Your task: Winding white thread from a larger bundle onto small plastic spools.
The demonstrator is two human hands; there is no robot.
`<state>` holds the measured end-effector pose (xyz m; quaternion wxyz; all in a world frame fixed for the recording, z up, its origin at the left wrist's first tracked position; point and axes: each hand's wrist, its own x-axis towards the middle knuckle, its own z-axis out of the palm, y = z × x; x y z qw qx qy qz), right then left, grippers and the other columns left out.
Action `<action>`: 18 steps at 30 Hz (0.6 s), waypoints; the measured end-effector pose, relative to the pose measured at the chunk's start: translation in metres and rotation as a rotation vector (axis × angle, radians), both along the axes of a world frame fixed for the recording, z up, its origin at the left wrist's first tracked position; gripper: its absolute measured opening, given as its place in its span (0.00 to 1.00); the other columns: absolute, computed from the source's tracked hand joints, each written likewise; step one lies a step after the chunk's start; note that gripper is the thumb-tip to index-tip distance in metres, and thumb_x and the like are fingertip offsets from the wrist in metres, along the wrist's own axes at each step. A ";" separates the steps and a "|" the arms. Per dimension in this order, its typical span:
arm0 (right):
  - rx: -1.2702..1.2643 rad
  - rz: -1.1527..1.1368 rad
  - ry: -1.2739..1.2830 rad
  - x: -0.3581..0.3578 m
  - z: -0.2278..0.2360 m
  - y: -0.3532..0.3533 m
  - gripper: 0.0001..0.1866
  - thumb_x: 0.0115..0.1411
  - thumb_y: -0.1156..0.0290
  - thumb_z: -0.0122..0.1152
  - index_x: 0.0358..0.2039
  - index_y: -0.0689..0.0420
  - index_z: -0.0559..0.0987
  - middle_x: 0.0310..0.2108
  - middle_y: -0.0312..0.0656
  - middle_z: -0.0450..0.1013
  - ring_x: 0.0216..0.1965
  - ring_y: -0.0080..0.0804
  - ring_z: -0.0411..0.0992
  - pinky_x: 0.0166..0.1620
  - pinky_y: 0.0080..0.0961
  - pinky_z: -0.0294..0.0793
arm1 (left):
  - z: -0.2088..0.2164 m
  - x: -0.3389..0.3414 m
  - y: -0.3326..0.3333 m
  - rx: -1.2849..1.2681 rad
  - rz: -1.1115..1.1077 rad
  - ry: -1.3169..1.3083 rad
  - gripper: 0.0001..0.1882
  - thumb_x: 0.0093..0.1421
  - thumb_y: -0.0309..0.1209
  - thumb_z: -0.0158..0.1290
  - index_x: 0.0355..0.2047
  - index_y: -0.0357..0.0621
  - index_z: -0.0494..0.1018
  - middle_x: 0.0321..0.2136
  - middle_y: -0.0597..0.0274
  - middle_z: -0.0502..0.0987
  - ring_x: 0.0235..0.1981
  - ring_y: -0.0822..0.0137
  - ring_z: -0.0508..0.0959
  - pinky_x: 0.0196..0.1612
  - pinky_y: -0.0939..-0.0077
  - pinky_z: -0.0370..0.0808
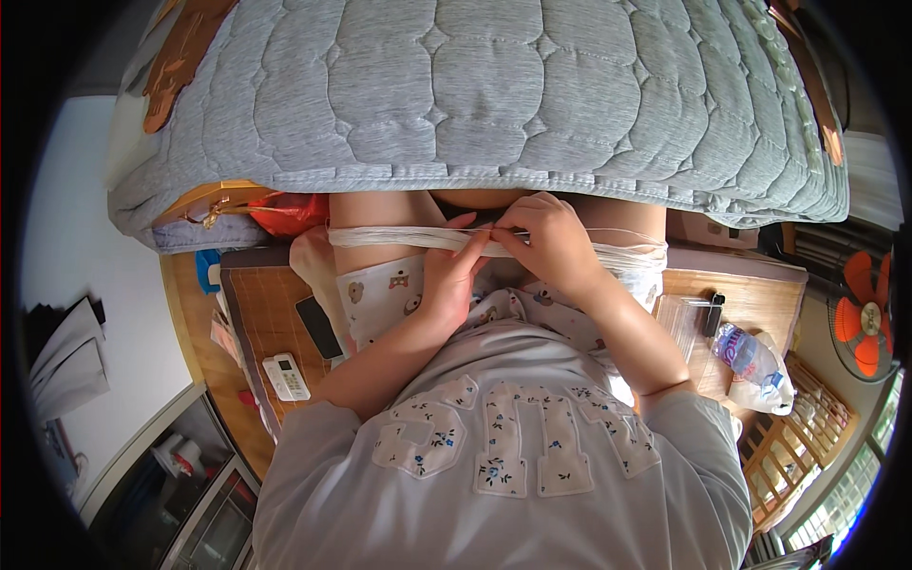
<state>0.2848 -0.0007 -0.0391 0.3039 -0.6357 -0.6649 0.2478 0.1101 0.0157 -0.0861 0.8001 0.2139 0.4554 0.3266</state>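
Note:
A skein of white yarn point(385, 237) is stretched around both of my bare thighs, its strands running across between them. My left hand point(452, 280) lies against the skein, with its fingers meeting my right hand's near the middle. Its fingertips are closed on the yarn. Fingers bent, my right hand point(554, 242) pinches at the same spot, where a thin strand shows. From there a loose strand leads right toward the other side of the skein. The exact pinch point is small and partly hidden by my fingers.
A grey quilted bed cover point(484, 85) spreads in front. On the seat beside me are a dark phone point(318, 328), a white remote control point(286, 377), a clear plastic box point(682, 323) and a plastic bottle point(749, 356). An orange-bladed fan point(866, 318) stands at the right.

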 end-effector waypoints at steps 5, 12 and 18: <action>0.028 -0.039 0.094 0.002 0.009 0.001 0.04 0.52 0.72 0.65 0.27 0.58 0.81 0.27 0.41 0.76 0.33 0.40 0.73 0.38 0.35 0.71 | -0.003 0.000 -0.002 0.018 0.020 -0.097 0.20 0.64 0.29 0.56 0.54 0.44 0.64 0.46 0.60 0.76 0.48 0.70 0.75 0.51 0.69 0.70; -0.239 -0.040 0.353 0.005 0.049 -0.001 0.08 0.58 0.70 0.63 0.34 0.61 0.77 0.21 0.42 0.73 0.23 0.33 0.72 0.28 0.27 0.69 | -0.007 -0.007 0.002 -0.231 0.063 -0.188 0.09 0.62 0.27 0.53 0.43 0.49 0.70 0.42 0.63 0.76 0.48 0.68 0.75 0.52 0.68 0.69; -0.431 -0.017 -0.135 0.062 0.084 -0.011 0.12 0.56 0.62 0.66 0.34 0.57 0.79 0.21 0.42 0.75 0.25 0.36 0.75 0.30 0.30 0.71 | 0.000 -0.018 0.013 -0.384 0.127 -0.213 0.08 0.62 0.30 0.53 0.41 0.50 0.71 0.44 0.64 0.76 0.50 0.68 0.73 0.55 0.68 0.67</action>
